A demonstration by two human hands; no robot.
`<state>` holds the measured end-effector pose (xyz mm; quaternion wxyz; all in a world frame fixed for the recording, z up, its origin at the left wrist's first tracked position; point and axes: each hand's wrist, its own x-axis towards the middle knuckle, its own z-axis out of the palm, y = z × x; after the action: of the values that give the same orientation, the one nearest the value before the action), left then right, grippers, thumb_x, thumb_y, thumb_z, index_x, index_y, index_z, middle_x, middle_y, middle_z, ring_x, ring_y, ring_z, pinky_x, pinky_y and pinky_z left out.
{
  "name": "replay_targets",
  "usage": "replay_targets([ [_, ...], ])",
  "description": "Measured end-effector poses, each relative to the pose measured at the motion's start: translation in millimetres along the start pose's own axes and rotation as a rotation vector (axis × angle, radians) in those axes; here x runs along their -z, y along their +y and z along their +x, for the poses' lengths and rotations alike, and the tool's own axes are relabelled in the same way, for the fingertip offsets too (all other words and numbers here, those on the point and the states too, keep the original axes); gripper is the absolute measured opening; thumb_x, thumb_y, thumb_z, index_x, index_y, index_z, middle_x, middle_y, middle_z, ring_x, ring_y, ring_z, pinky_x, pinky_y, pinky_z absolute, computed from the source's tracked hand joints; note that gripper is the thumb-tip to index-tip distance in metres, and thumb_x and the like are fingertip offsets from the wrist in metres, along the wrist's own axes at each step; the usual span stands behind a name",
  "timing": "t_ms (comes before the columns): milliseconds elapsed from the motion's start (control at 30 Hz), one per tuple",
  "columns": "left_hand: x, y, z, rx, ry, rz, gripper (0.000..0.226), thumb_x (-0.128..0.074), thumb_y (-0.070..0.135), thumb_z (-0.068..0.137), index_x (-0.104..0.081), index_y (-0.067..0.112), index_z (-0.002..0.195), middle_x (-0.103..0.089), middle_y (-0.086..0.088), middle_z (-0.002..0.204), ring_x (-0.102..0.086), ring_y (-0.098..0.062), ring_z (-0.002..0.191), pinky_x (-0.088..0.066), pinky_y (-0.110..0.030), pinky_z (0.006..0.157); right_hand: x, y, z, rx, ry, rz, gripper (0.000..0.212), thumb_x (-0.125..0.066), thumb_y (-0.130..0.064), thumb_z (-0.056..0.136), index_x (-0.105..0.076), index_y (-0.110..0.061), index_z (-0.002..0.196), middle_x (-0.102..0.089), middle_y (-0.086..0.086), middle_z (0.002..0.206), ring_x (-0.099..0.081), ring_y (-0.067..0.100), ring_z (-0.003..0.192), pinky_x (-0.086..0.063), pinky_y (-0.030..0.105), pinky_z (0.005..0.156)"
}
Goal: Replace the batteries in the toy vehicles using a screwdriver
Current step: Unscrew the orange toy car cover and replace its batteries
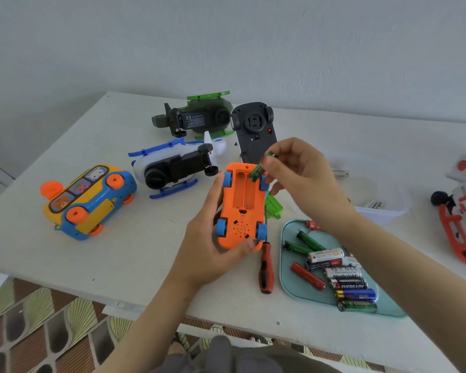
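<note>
My left hand (213, 238) grips an orange toy car (240, 208) with blue wheels, turned underside up above the table, its battery compartment uncovered and holding no batteries. My right hand (301, 173) pinches a green battery (257, 170) at the compartment's far right corner. The green battery cover (273, 207) lies on the table just right of the car. A red and black screwdriver (266, 267) lies below the car. A pale blue tray (288, 270) to the right holds several loose batteries (334, 275).
Upside down on the white table (119, 254) lie a yellow and blue bus (88, 201), a white and blue helicopter (175, 168), a green helicopter (197, 117) and a black car (253, 127). A clear container (382, 200) and a red and white toy (463, 211) sit at right.
</note>
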<state>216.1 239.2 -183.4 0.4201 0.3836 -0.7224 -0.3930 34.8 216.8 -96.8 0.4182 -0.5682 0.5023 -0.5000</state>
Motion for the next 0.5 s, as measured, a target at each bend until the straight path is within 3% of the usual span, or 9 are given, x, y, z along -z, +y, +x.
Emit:
replay_targets([
  [67, 0, 0, 0, 0.004, 0.001, 0.004, 0.103, -0.075, 0.035, 0.076, -0.009, 0.018, 0.155, -0.046, 0.019, 0.142, -0.058, -0.005, 0.117, -0.047, -0.015, 0.092, 1, -6, 1, -0.123, -0.036, 0.255, 0.006, -0.048, -0.012, 0.098, -0.049, -0.01, 0.093, -0.07, 0.01, 0.084, -0.067, 0.019, 0.065, -0.056, 0.026, 0.058],
  [133, 0, 0, 0, 0.007, 0.004, 0.003, 0.103, -0.074, 0.037, 0.076, -0.009, 0.018, 0.155, -0.045, 0.02, 0.141, -0.059, -0.004, 0.117, -0.047, -0.015, 0.092, 3, -9, 1, -0.164, -0.078, 0.316, 0.006, -0.043, -0.014, 0.1, -0.048, -0.011, 0.097, -0.07, 0.012, 0.084, -0.067, 0.022, 0.062, -0.056, 0.026, 0.056],
  [200, 0, 0, 0, 0.005, 0.001, 0.005, 0.103, -0.074, 0.036, 0.076, -0.009, 0.017, 0.155, -0.046, 0.019, 0.141, -0.059, -0.006, 0.117, -0.047, -0.016, 0.092, 6, -7, 1, -0.11, -0.118, 0.188, 0.014, -0.043, -0.013, 0.101, -0.056, -0.016, 0.104, -0.065, 0.006, 0.073, -0.059, 0.013, 0.053, -0.05, 0.022, 0.05],
  [267, 1, 0, 0, 0.002, 0.0, 0.005, 0.103, -0.074, 0.035, 0.077, -0.009, 0.017, 0.155, -0.048, 0.018, 0.139, -0.06, -0.007, 0.116, -0.048, -0.017, 0.092, 10, -4, 3, 0.009, -0.176, -0.104, 0.024, -0.044, -0.013, 0.101, -0.064, -0.024, 0.109, -0.059, -0.008, 0.068, -0.049, 0.002, 0.052, -0.041, 0.015, 0.052],
  [333, 1, 0, 0, -0.002, 0.001, 0.0, 0.102, -0.074, 0.034, 0.077, -0.01, 0.016, 0.154, -0.048, 0.021, 0.139, -0.06, -0.006, 0.115, -0.048, -0.016, 0.091, 10, -2, 6, 0.087, -0.234, -0.343, 0.018, -0.054, -0.015, 0.096, -0.066, -0.024, 0.106, -0.062, -0.011, 0.073, -0.049, 0.0, 0.056, -0.039, 0.014, 0.057],
  [433, 0, 0, 0, -0.005, 0.01, -0.004, 0.1, -0.073, 0.035, 0.077, -0.01, 0.019, 0.154, -0.047, 0.029, 0.136, -0.059, -0.002, 0.115, -0.047, -0.012, 0.09, 5, -2, 5, 0.075, -0.212, -0.298, 0.014, -0.075, -0.013, 0.08, -0.064, -0.016, 0.088, -0.065, 0.006, 0.076, -0.052, 0.008, 0.061, -0.046, 0.02, 0.058],
  [500, 0, 0, 0, -0.007, 0.009, -0.009, 0.099, -0.073, 0.034, 0.077, -0.01, 0.02, 0.153, -0.046, 0.032, 0.137, -0.057, -0.001, 0.117, -0.046, -0.011, 0.09, 2, -1, 6, 0.085, -0.174, -0.295, 0.014, -0.078, -0.013, 0.077, -0.066, -0.014, 0.083, -0.063, 0.003, 0.07, -0.05, 0.005, 0.058, -0.044, 0.018, 0.056],
])
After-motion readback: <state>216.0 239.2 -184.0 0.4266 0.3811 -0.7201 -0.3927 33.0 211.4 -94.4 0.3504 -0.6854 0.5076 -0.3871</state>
